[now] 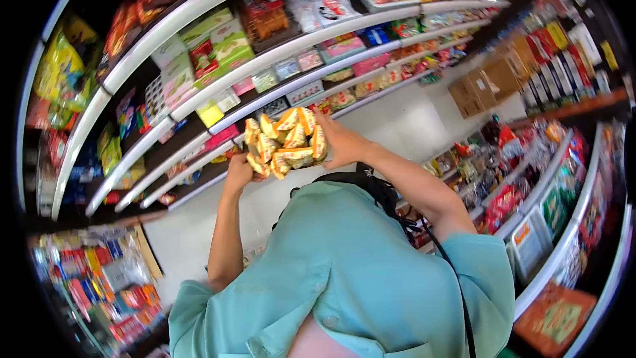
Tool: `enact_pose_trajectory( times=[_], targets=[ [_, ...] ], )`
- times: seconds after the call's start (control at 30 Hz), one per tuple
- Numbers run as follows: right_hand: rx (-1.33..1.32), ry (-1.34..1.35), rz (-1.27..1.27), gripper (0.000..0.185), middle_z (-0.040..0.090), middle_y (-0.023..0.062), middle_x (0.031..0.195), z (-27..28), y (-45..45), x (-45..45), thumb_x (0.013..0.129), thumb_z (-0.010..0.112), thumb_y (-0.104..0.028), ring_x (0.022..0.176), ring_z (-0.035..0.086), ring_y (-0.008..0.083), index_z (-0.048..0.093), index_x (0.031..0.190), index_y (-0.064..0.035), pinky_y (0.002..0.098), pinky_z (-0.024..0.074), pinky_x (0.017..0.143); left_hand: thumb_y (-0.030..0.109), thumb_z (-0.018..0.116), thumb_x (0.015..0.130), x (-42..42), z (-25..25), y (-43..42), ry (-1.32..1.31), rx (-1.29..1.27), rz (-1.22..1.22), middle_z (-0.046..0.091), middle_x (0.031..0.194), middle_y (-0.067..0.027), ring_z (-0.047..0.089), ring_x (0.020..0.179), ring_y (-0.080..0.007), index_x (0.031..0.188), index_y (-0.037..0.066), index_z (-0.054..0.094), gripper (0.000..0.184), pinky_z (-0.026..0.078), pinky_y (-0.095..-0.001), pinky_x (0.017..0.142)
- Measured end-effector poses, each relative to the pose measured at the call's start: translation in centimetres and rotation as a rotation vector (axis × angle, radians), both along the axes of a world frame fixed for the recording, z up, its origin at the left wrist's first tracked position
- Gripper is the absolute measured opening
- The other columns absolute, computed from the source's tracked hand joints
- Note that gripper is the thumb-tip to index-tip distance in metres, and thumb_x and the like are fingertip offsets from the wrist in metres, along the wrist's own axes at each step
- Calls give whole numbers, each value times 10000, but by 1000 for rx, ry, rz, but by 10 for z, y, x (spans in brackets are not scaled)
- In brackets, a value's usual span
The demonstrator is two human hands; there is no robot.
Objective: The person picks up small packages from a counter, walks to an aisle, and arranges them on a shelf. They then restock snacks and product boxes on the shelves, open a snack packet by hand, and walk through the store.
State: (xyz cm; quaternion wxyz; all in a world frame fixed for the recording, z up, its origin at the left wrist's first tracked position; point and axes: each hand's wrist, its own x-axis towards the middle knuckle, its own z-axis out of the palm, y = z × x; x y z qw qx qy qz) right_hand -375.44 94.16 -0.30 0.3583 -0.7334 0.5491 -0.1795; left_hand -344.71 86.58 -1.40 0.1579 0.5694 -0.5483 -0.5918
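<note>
In front of my chest I hold a batch of small yellow-and-orange snack packets (291, 139), piled at different angles. They seem to sit in a shallow box, though its walls are mostly hidden. My left hand (240, 174) grips the lower left corner, fingers partly out of sight beneath. Against the right side presses my right hand (343, 140), its fingers wrapped around the edge. Just beyond the packets are the lower shelves, where a yellow box (210, 113) and a pink package (222, 136) lie.
A curved multi-tier shelf (265, 59) of packaged goods runs across the front. Cardboard boxes (478, 91) stand on the pale floor (417, 111) to the right. More stocked shelves (550, 202) line my right side, and a display of packets (109, 278) is at lower left.
</note>
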Motion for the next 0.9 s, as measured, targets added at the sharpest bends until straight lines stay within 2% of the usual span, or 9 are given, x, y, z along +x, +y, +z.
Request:
enact_pose_trajectory(
  times=[0.1,0.17,0.27,0.37,0.57,0.67,0.8,0.87,0.9],
  targets=[
    [-40,34,134,1325,148,340,1514,-13,-10,-25,568,825,-283,1389,268,441,-67,1493,38,428,331,1118,198,592,888,-18,-15,9,-4,-6,10,679,677,-107,651,556,-142,828,-33,692,258,542,-277,501],
    [42,7,124,1336,143,324,1528,-4,-16,-47,570,823,-288,1374,317,425,-89,1494,28,427,371,1090,149,561,894,-38,-9,23,23,23,61,690,713,-133,672,575,-166,876,-37,694,229,565,-287,521],
    [3,48,213,1346,188,303,1527,-6,-31,-70,560,828,-289,1343,377,414,-88,1499,14,420,400,1069,92,488,893,-60,-10,37,-28,30,157,696,730,-148,693,589,-203,911,-58,692,254,581,-304,530],
    [102,110,285,1354,219,299,1519,11,-46,-80,555,830,-294,1347,376,406,-91,1501,3,409,394,1076,87,480,888,-77,-8,50,-15,41,273,696,737,-156,701,601,-214,914,-66,691,261,581,-306,524],
    [11,104,478,1354,232,311,1508,0,-76,-80,551,824,-314,1331,395,415,-85,1504,-1,410,413,1061,49,480,879,-81,-2,76,-41,64,465,690,765,-200,706,599,-239,914,-122,662,252,585,-310,503],
    [60,137,512,1348,235,342,1488,1,-78,-71,548,823,-303,1335,388,419,-77,1503,5,409,375,1094,70,493,887,-76,3,82,-56,82,493,688,774,-199,707,604,-240,913,-116,665,254,586,-312,505],
    [-83,85,516,1349,281,360,1456,-14,-76,-68,547,823,-295,1311,410,441,-80,1495,27,408,358,1106,84,509,888,-77,7,91,-88,104,493,687,757,-185,706,605,-230,924,-111,665,253,586,-311,508],
    [-30,-1,572,1348,278,353,1462,-14,-77,-74,553,822,-302,1314,412,427,-84,1495,29,407,371,1094,105,509,901,-78,-1,93,-87,100,523,686,743,-172,703,600,-216,951,-105,661,264,584,-306,512],
    [87,22,545,1342,265,345,1473,-9,-75,-77,558,817,-311,1299,432,421,-82,1494,29,402,391,1076,110,505,908,-80,-3,94,-89,102,479,689,749,-170,701,599,-213,971,-102,657,268,584,-303,514]
  ],
)
